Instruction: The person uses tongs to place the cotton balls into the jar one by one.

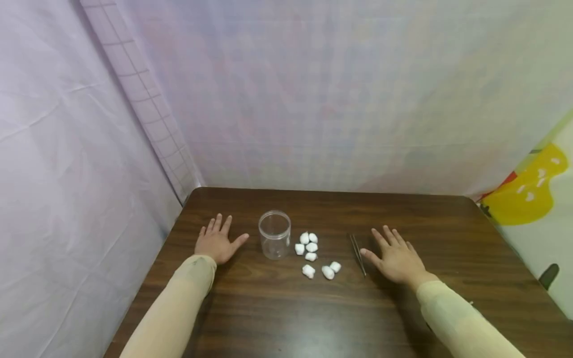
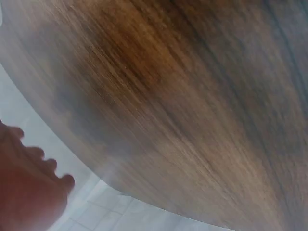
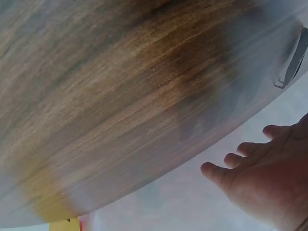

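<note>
My left hand [image 1: 217, 243] is spread palm down at the table's left side, its thumb pointing toward a clear, lidless plastic jar [image 1: 275, 243] and apart from it. Several white cotton balls [image 1: 311, 247] lie loosely grouped to the right of the jar. Beyond them is a pair of metal tweezers [image 1: 358, 254], lying lengthwise. My right hand [image 1: 398, 259] has its fingers spread just right of the tweezers, its thumb tip close to them; nothing is held. The right wrist view shows this hand [image 3: 269, 178] and part of the tweezers [image 3: 294, 60].
A dark brown wooden table [image 1: 286, 318] carries everything. A pale curtain [image 1: 331, 99] hangs behind its far edge, and a white cloth [image 1: 67, 174] hangs along the left. At the right is a light cloth with a yellow printed shape [image 1: 521, 199].
</note>
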The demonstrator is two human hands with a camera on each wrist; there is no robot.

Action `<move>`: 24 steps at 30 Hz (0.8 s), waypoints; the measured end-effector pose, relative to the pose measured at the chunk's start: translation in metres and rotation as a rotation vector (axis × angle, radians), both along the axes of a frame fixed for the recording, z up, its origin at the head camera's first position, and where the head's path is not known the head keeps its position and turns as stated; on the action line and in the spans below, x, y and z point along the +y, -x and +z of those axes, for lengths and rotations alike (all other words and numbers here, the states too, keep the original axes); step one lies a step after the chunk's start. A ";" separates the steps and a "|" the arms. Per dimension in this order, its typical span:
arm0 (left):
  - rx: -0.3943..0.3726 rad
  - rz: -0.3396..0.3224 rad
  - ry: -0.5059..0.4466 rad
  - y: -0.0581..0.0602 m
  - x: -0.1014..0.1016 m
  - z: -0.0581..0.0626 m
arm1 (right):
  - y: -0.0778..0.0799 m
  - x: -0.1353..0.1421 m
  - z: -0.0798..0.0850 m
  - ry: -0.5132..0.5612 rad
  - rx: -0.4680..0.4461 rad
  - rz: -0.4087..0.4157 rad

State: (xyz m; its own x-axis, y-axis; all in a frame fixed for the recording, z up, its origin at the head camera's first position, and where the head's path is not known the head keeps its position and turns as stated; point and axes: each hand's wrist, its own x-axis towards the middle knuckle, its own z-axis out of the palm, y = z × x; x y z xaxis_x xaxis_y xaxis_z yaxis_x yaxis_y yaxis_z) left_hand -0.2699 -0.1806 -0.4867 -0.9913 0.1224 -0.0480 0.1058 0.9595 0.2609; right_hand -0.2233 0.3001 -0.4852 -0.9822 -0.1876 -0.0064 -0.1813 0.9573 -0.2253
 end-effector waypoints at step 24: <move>-0.118 -0.190 -0.218 -0.007 0.055 0.004 | 0.006 -0.016 0.001 -0.032 0.001 0.029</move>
State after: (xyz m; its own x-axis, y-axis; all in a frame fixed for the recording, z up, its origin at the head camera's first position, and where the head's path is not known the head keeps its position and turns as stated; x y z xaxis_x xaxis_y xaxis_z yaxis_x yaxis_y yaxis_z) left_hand -0.2632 -0.1255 -0.4826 -0.9391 0.3246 -0.1133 0.2344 0.8455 0.4797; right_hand -0.2294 0.2836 -0.4841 -0.9764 -0.2157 -0.0120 -0.2093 0.9583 -0.1943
